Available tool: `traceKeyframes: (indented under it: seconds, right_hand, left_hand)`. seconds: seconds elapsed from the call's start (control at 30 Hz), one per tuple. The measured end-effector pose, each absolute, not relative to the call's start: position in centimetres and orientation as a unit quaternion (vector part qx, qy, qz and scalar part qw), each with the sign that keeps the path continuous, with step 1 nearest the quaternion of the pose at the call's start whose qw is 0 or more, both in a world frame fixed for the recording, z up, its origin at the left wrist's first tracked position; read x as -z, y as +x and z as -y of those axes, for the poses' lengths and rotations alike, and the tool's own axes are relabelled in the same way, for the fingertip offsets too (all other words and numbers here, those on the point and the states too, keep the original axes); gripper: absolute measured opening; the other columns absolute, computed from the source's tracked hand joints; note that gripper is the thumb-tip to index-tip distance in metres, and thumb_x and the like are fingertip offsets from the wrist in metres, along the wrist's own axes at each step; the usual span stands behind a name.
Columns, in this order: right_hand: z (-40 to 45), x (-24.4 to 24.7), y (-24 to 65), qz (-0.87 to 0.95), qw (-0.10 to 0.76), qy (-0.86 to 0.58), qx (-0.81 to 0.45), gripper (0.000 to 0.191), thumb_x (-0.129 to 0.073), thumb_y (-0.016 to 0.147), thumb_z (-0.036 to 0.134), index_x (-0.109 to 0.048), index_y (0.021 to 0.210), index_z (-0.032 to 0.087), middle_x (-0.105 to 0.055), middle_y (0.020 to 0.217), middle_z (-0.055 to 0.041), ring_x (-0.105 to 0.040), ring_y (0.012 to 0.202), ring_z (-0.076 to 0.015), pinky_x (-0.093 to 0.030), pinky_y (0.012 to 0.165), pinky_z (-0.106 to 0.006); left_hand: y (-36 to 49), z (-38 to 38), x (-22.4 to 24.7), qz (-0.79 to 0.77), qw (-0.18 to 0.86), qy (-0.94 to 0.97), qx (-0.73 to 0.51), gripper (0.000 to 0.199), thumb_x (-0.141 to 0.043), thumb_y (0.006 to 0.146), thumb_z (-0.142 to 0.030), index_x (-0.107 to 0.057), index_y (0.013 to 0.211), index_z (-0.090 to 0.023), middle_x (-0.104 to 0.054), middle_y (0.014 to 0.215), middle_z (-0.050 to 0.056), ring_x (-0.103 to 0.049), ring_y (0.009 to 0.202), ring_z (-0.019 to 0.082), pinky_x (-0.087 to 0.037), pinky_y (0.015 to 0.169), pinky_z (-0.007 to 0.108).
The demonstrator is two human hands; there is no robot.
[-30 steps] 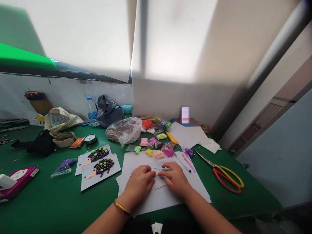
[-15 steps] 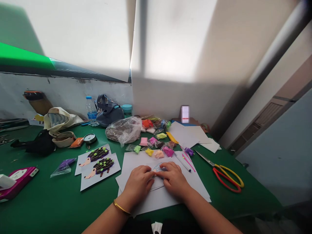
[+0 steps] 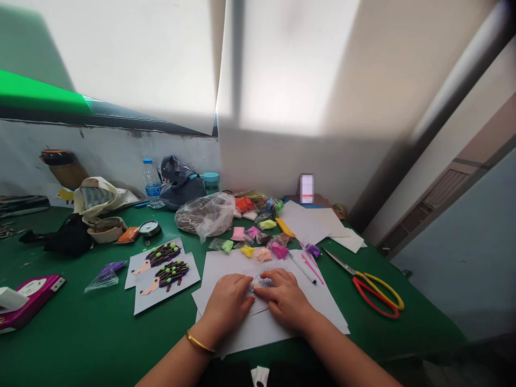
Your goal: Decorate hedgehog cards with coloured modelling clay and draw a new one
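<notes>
A small white card with a blue-ink drawing (image 3: 264, 280) lies on the larger white sheets, partly covered by my fingers. My left hand (image 3: 230, 302) rests on its left side, fingers stretched out and the thumb low on the paper. From the right, my right hand (image 3: 284, 298) bends over the drawing, fingers apart, with the index fingertip pressing near its left end. A bit of peach clay seems to lie under that fingertip, too small to be sure. Bags of coloured clay, such as peach clay (image 3: 264, 255) and yellow clay (image 3: 247, 251), lie just beyond.
Two hedgehog pictures (image 3: 165, 279) lie to the left, beside a bag of purple clay (image 3: 108, 271). A marker (image 3: 304, 269) and a pink tool (image 3: 313, 269) are right of my hands. Large scissors (image 3: 363, 285) lie farther right. A phone (image 3: 307, 188) stands at the back.
My right index fingertip has shifted slightly left and down over the drawing. The left fingertips have drawn back a little, showing more of the drawing's left end.
</notes>
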State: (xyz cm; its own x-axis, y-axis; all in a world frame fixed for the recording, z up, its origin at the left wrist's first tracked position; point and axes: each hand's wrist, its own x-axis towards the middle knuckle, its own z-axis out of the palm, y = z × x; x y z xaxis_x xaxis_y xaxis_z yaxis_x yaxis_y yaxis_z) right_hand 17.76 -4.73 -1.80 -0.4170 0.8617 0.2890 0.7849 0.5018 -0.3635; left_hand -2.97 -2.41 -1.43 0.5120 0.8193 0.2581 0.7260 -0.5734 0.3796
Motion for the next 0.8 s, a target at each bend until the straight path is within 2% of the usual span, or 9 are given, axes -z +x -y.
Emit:
traceKeyframes:
  seconds: [0.8]
  right_hand:
    - [4.41,2.12,17.15,0.828,0.227,-0.501,-0.105,0.054,-0.054,0.073,0.008,-0.066,0.118,0.035,-0.055,0.131,-0.0023,-0.043,0.122,-0.0246,-0.033,0.101,-0.042]
  left_hand:
    - [-2.95,2.42,1.35,-0.455,0.118,0.861,-0.194,0.046,-0.064,0.078,-0.017,-0.059,0.123,-0.020,-0.067,0.115,0.009,-0.060,0.107,0.026,-0.046,0.096,0.042]
